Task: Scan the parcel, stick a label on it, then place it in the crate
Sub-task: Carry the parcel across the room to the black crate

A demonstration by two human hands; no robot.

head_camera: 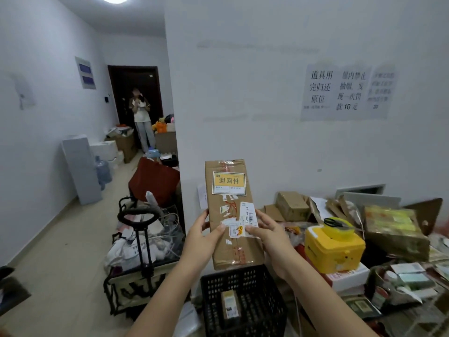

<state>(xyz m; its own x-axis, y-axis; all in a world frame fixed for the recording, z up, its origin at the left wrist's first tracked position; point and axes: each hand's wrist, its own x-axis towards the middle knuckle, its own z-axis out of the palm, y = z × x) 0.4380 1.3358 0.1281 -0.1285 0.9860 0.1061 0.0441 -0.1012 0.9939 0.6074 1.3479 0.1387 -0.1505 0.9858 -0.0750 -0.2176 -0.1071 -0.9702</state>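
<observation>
A black plastic crate (243, 300) stood lowest in the view, a small brown box (230, 304) lying on its floor. Directly above it, a person held a long brown cardboard parcel (230, 215) upright in both hands. The left hand (202, 235) gripped the parcel's left edge, thumb flat on the front face and fingers curled behind. The right hand (267, 233) closed on the right edge, its thumb pressed onto a white barcode label (248, 218) stuck to the parcel's front. Higher on the same face sat a yellow sticker (228, 182) with printed characters, and torn remnants of older labels showed between the two.

To the right, a cluttered desk (347, 279) carried a yellow box (334, 249) with a roll of tape (339, 226) and scissors (332, 222) resting on top, with stacked cardboard parcels behind it against the wall. To the left, a folding cart (145, 263) stuffed with bags and cables stood on the floor. Printed paper notices (345, 92) hung on the white wall beyond. Far down the corridor, another person (142, 117) stood before a dark door (136, 93), boxes and soft toys piled nearby.
</observation>
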